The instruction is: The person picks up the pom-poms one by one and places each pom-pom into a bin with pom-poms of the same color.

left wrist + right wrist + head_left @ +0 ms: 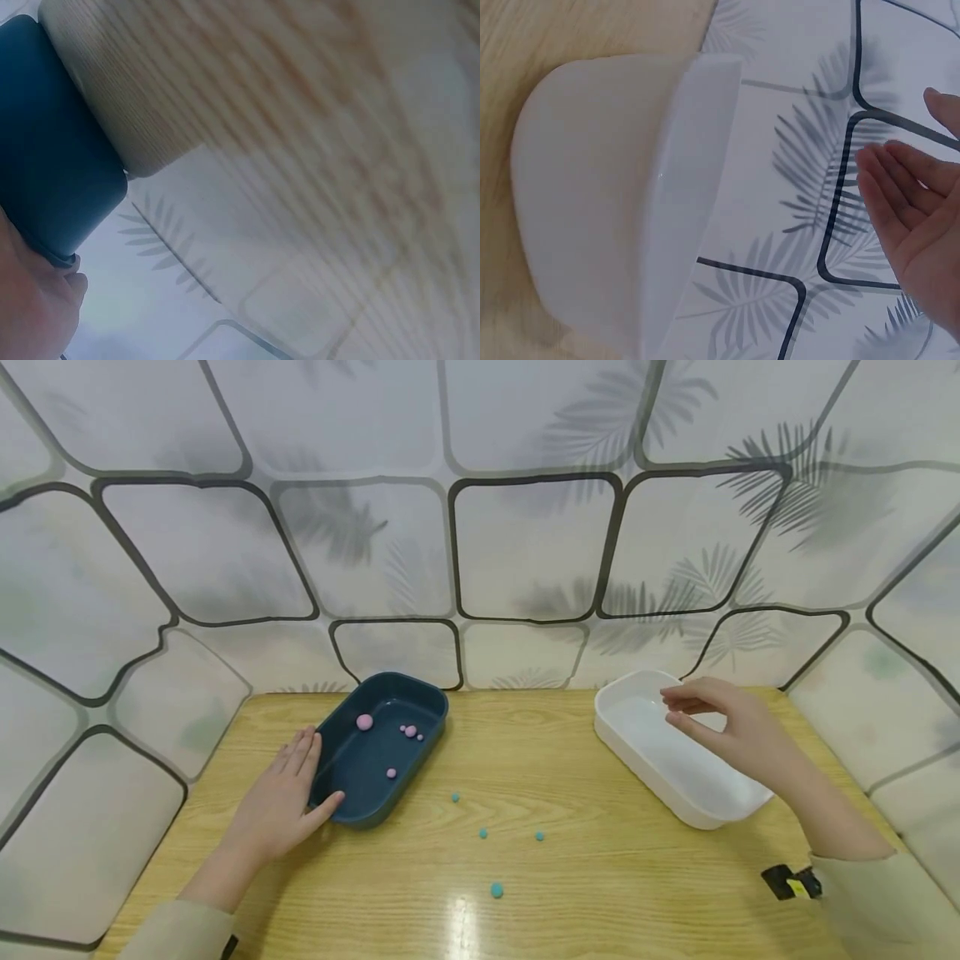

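Observation:
My left hand (279, 806) lies along the left side of a dark blue tray (341, 806), fingers straight at the rim and thumb over the near corner. In the left wrist view, that hand (37, 307) meets the blue tray (56, 142) at its edge. Several pink balls of different sizes, the largest a pink ball (363, 722), sit inside. Above the white tray (645, 760) hovers my right hand (738, 731). Its thumb stands apart from the fingers, and nothing shows between them in the right wrist view, where the hand (919, 214) is raised beside the white tray (592, 195).
Several small teal balls lie on the wooden table (585, 910) between the trays, the nearest a larger teal ball (497, 890). A black strap piece (791, 882) shows at the right sleeve (877, 893). A patterned wall (525, 543) stands behind the table.

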### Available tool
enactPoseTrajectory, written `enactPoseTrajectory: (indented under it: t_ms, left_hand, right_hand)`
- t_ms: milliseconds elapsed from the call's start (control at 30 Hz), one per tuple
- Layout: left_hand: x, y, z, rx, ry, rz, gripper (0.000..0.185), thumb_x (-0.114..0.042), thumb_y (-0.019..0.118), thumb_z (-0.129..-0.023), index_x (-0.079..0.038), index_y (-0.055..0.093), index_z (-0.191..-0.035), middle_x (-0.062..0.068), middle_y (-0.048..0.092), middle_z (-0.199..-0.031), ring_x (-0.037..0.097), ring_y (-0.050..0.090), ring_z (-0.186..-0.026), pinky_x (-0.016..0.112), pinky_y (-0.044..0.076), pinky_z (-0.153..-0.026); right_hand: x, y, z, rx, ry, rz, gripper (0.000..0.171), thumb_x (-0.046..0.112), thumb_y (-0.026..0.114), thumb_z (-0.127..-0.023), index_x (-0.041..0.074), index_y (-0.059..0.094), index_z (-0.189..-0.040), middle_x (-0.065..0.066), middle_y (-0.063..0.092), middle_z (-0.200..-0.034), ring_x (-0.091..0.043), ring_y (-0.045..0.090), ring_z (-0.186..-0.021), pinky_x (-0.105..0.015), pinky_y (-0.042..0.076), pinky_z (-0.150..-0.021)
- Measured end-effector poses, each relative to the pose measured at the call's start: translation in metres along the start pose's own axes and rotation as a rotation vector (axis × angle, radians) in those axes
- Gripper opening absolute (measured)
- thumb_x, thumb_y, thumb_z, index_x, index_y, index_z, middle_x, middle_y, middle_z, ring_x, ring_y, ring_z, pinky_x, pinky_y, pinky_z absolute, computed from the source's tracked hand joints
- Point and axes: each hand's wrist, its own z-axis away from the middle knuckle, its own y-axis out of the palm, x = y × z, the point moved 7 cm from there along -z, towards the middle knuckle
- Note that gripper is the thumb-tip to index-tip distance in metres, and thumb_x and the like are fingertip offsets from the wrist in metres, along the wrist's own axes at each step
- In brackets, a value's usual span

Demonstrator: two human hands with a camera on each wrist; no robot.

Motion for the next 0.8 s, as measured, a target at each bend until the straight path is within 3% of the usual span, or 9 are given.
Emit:
enactPoseTrajectory:
  t_ms: [100,200,233,367,533,800]
  left_hand:
    - [0.000,0.001,0.000,-0.003,0.005,-0.013,0.095,-0.051,0.062,-0.103,0.016,0.027,-0.161,0.035,0.024,-0.171,0.051,0.027,-0.159,0.063,0.030,-0.128]
    - [0.000,0.001,-0.001,-0.003,0.006,-0.019,0.094,-0.051,0.061,-0.103,0.015,0.028,-0.161,0.034,0.024,-0.171,0.051,0.026,-0.159,0.063,0.030,-0.128]
    - [0.000,0.001,-0.001,-0.003,0.006,-0.019,0.094,-0.051,0.061,-0.103,0.015,0.028,-0.161,0.034,0.024,-0.171,0.050,0.026,-0.160,0.063,0.030,-0.129]
    - [-0.001,0.001,-0.001,-0.002,0.007,-0.014,0.094,-0.051,0.061,-0.104,0.016,0.028,-0.161,0.035,0.023,-0.171,0.050,0.025,-0.160,0.061,0.028,-0.130]
    - [0.001,0.001,0.001,-0.001,0.001,-0.010,0.094,-0.049,0.062,-0.103,0.016,0.027,-0.161,0.035,0.023,-0.171,0.050,0.024,-0.160,0.059,0.025,-0.132]
    - [-0.001,-0.003,-0.002,0.037,0.002,0.003,0.096,-0.054,0.061,-0.103,0.012,0.027,-0.162,0.032,0.024,-0.172,0.048,0.024,-0.161,0.064,0.031,-0.128]
  right_hand:
    - [-0.008,-0.009,0.020,-0.024,0.071,0.140,0.039,0.016,0.077,-0.098,0.001,0.070,-0.134,-0.016,0.075,-0.122,-0.013,0.071,-0.110,-0.030,0.055,-0.098]
    - [-0.016,-0.012,0.039,-0.036,0.137,0.268,0.054,0.027,0.074,-0.100,-0.007,0.062,-0.140,-0.029,0.067,-0.131,-0.050,0.062,-0.118,-0.060,0.050,-0.097]
    - [-0.019,-0.012,0.045,-0.033,0.159,0.304,0.059,0.030,0.073,-0.101,-0.010,0.059,-0.142,-0.033,0.064,-0.134,-0.054,0.059,-0.121,-0.068,0.047,-0.096]
    - [-0.030,-0.007,0.064,-0.021,0.221,0.409,0.084,0.042,0.070,-0.101,-0.019,0.041,-0.152,-0.045,0.049,-0.144,-0.063,0.048,-0.128,-0.075,0.042,-0.105]
    - [-0.052,0.007,0.085,-0.024,0.288,0.430,0.110,0.054,0.070,-0.098,-0.024,0.019,-0.158,-0.051,0.030,-0.155,-0.071,0.036,-0.135,-0.077,0.030,-0.117]
    - [-0.081,0.031,0.104,0.058,0.362,0.440,0.118,0.063,0.059,-0.101,-0.028,0.008,-0.156,-0.054,0.008,-0.161,-0.068,0.012,-0.153,-0.075,0.002,-0.128]
